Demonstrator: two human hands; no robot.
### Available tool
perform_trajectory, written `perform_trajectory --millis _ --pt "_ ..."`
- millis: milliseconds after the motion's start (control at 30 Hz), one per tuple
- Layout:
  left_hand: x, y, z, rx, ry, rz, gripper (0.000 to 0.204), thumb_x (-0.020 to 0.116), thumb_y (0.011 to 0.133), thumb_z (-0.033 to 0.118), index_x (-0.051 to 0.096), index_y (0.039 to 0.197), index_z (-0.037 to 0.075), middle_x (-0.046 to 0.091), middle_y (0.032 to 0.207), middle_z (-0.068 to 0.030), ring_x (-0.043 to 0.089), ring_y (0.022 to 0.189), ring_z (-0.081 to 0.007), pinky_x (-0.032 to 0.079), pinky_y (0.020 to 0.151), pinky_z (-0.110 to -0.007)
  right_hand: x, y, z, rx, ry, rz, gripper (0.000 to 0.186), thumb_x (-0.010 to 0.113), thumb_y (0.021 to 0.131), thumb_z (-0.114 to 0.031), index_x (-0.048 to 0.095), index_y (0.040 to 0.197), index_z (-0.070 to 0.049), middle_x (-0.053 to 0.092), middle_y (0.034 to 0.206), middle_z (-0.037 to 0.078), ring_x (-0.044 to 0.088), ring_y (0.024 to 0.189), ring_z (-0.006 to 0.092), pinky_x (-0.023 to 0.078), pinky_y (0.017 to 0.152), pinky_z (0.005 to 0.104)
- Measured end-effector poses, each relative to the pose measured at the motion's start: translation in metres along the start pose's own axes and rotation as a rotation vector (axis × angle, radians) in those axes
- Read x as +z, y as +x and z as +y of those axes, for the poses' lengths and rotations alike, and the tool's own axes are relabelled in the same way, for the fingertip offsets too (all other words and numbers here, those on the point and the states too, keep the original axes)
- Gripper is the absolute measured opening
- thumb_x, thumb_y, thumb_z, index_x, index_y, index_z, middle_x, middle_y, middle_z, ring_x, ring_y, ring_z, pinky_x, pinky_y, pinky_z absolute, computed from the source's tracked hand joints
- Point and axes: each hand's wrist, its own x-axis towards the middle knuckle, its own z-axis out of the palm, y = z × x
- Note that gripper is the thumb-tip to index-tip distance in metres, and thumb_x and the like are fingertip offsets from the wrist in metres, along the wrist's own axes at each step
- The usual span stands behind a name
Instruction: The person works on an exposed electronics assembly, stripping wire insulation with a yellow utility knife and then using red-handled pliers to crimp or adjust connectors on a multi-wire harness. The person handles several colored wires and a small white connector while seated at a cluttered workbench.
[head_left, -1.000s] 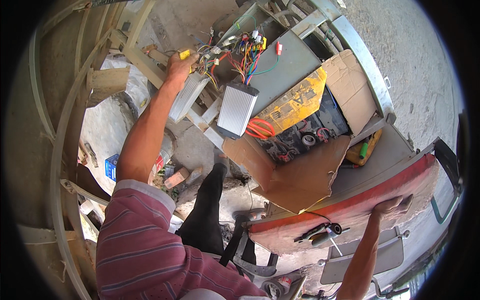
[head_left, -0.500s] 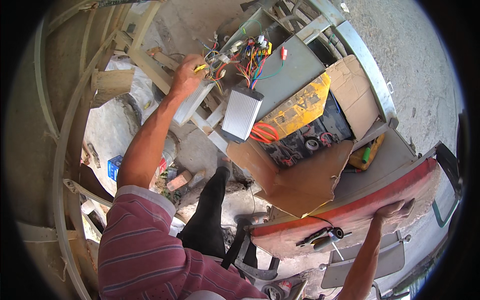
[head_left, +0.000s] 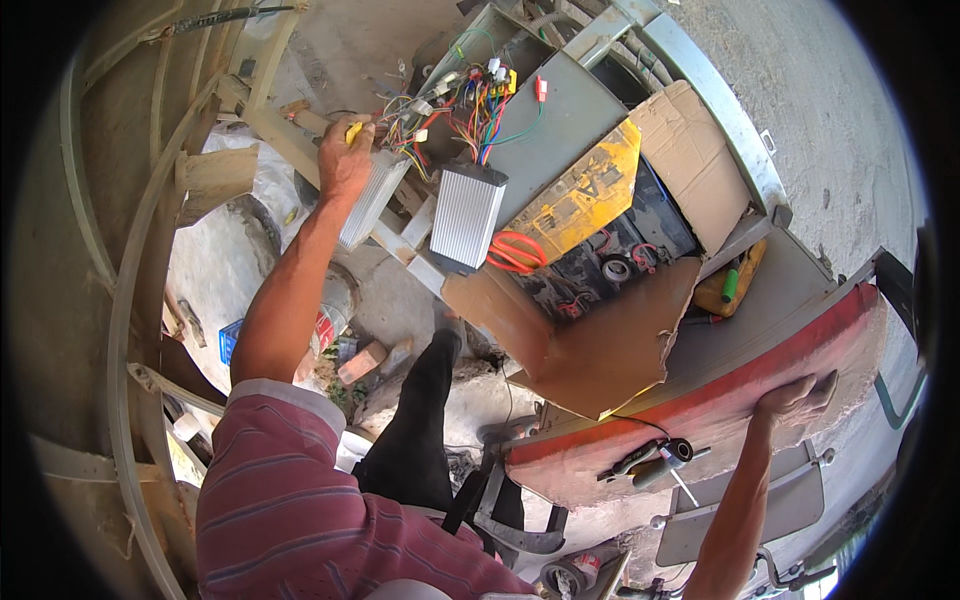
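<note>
My left hand (head_left: 345, 165) is closed around a small yellow object (head_left: 353, 132), mostly hidden by the fingers, so its kind is unclear. Just right of it spreads a tangle of coloured wires with plugs (head_left: 425, 112); whether the fingers touch a wire is unclear. Below the hand stands a silver finned metal box (head_left: 372, 202). A second finned box, a controller (head_left: 468, 215) with a bundle of wires out of its top, lies to its right. Fingers stretched out, my right hand (head_left: 795, 400) rests flat on a dusty red panel (head_left: 690, 405).
Black batteries (head_left: 655, 225) sit between cardboard flaps (head_left: 600, 340) and a yellow plate (head_left: 575, 200). An orange cable coil (head_left: 515, 250) lies beside the controller. A green-handled tool (head_left: 730, 283) lies nearer the panel. A handlebar grip (head_left: 660, 465) juts out below. Bricks (head_left: 362, 362) lie on the ground.
My left hand has drawn slightly left and back from the wires, keeping the yellow object. My right hand stays on the panel. The whole view has shifted a little.
</note>
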Motion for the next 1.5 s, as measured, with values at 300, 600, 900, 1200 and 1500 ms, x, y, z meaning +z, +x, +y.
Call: perform_trajectory --millis 300,600,900,1200,1500 --pt "-0.013 -0.073 0.072 -0.074 -0.214 -0.032 0.029 0.058 0.107 0.016 0.065 0.133 0.006 0.069 0.102 -0.004 0.059 0.081 -0.0101 0.051 0.071 -0.026 0.003 -0.005 0.001 0.062 -0.046 0.029 0.075 0.046 0.097 -0.056 0.058 0.145 0.0 0.057 0.143 0.025 0.051 0.132 0.0426 0.035 0.114 0.0533" --pt "0.025 -0.191 0.144 0.065 -0.256 -0.422 0.024 0.072 0.097 0.007 0.069 0.12 0.002 0.067 0.1 -0.0051 0.062 0.088 -0.0129 0.052 0.079 -0.028 0.002 -0.005 -0.001 0.06 -0.071 0.038 0.072 0.047 0.094 -0.053 0.058 0.146 -0.004 0.057 0.144 0.021 0.05 0.134 0.0393 0.035 0.115 0.0526" --pt "0.06 -0.323 0.163 -0.038 -0.225 -0.724 0.022 0.069 0.098 0.012 0.067 0.116 0.0 0.072 0.109 -0.0161 0.071 0.103 -0.0286 0.055 0.089 -0.037 0.0 -0.004 -0.007 0.09 -0.075 0.024 0.072 0.046 0.093 -0.055 0.058 0.146 -0.009 0.055 0.146 0.018 0.05 0.132 0.0383 0.033 0.116 0.053" --pt "-0.004 -0.453 0.215 -0.104 -0.331 -1.016 0.017 0.065 0.102 0.009 0.066 0.115 -0.002 0.067 0.1 -0.0108 0.066 0.089 -0.0168 0.053 0.079 -0.031 0.005 -0.009 -0.01 0.133 0.003 0.093 0.068 0.052 0.092 -0.053 0.056 0.146 -0.012 0.05 0.153 0.01 0.038 0.145 0.0319 0.022 0.122 0.0502" --pt "-0.096 -0.588 0.229 -0.018 0.073 -1.179 0.017 0.069 0.096 0.009 0.065 0.113 0.006 0.067 0.091 -0.0117 0.066 0.077 -0.0316 0.053 0.07 -0.041 0.016 -0.01 0.001 0.074 0.123 0.189 0.073 0.053 0.091 -0.059 0.056 0.149 -0.015 0.048 0.157 0.009 0.035 0.149 0.0334 0.017 0.125 0.0513"
